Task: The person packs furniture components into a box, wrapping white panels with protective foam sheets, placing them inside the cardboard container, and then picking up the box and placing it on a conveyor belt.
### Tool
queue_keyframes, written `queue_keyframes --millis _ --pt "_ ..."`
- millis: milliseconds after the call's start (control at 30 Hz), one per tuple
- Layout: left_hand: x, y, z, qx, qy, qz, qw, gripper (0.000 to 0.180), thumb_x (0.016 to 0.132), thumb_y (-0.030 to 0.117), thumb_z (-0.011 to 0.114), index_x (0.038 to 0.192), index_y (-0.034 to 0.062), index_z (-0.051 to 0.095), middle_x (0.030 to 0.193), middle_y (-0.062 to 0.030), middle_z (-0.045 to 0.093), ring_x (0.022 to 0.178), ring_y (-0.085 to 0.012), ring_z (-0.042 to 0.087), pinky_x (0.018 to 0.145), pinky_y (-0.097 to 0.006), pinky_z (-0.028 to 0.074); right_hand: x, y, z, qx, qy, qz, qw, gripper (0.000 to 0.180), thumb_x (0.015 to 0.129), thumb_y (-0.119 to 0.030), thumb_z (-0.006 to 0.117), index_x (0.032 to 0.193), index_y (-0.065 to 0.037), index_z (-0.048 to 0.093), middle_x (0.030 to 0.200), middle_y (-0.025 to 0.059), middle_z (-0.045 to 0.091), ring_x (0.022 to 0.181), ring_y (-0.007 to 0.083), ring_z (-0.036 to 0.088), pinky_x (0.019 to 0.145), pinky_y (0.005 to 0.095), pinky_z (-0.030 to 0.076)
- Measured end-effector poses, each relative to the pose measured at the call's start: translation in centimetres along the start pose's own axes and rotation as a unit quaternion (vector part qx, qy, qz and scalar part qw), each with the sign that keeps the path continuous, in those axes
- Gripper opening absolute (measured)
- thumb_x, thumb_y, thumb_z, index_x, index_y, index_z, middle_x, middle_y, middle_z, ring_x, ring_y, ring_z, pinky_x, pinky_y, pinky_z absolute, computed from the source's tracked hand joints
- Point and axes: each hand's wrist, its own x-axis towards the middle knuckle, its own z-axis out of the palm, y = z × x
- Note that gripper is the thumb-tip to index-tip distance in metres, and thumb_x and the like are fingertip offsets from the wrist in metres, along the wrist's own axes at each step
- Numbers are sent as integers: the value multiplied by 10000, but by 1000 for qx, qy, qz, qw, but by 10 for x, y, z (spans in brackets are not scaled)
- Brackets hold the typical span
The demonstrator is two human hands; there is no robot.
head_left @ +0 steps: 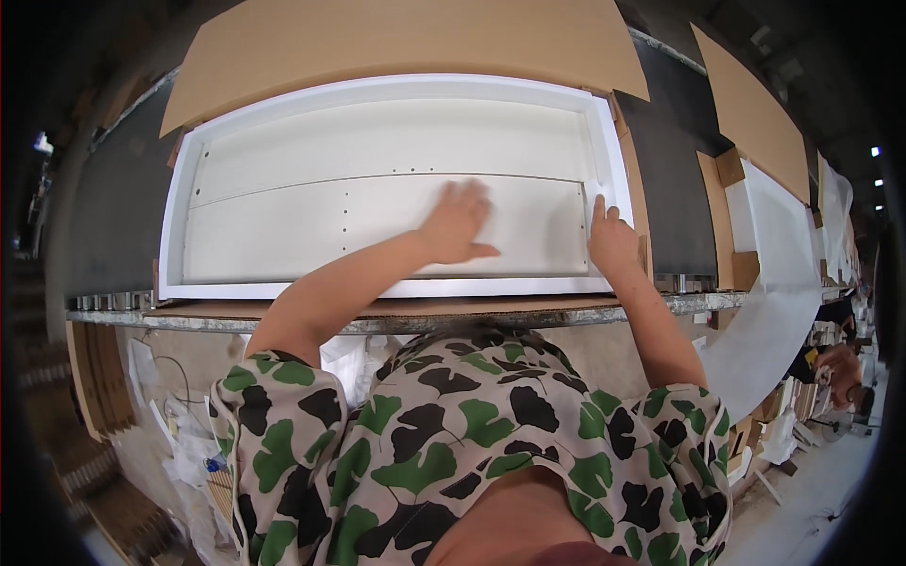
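A long white board (311, 226) with small drilled holes lies flat inside a white foam frame (396, 87), which sits in an open cardboard box on a conveyor. My left hand (458, 224) lies flat on the board's right half, fingers spread and blurred. My right hand (612, 243) rests at the board's right end, its fingers against the inner edge of the foam frame. A second white board (396, 137) lies behind the first one in the same frame.
A cardboard flap (406, 38) stands open behind the box. To the right, another cardboard box with white foam (769, 217) sits on the dark conveyor belt (665, 179). Another person (840, 363) is at the lower right. Cardboard stacks stand at the left below the table.
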Motion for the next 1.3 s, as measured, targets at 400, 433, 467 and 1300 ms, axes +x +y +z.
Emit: queue_keyframes --millis 400,433,467,1300 --pt "119 117 32 -25 -94 319 943 385 891 357 375 1069 58 540 1124 -84 529 1106 -215 426 958 -383 283 -10 4 -3 84 51 40 994 435 679 -160 631 1098 -99 532 895 128 513 725 269 596 618 340 506" --pt "117 117 34 -25 -97 323 941 385 891 357 375 1069 58 540 1124 -84 529 1106 -215 426 958 -383 283 -11 6 -2 79 50 31 995 411 694 -153 616 1094 -97 536 902 125 509 745 268 590 609 340 507" --pt "116 117 35 -41 -56 316 946 389 889 367 376 1066 63 540 1116 -81 533 1090 -209 433 952 -375 282 -12 9 -2 72 51 23 996 389 709 -147 601 1089 -95 540 909 121 505 765 267 584 601 340 508" --pt "-296 60 -25 -456 625 -476 418 201 854 174 541 952 13 613 925 -72 631 825 -155 601 789 -269 463 -40 -35 -83 468 -62 -258 843 253 816 -49 547 1060 17 545 1008 148 577 885 243 573 784 316 452"
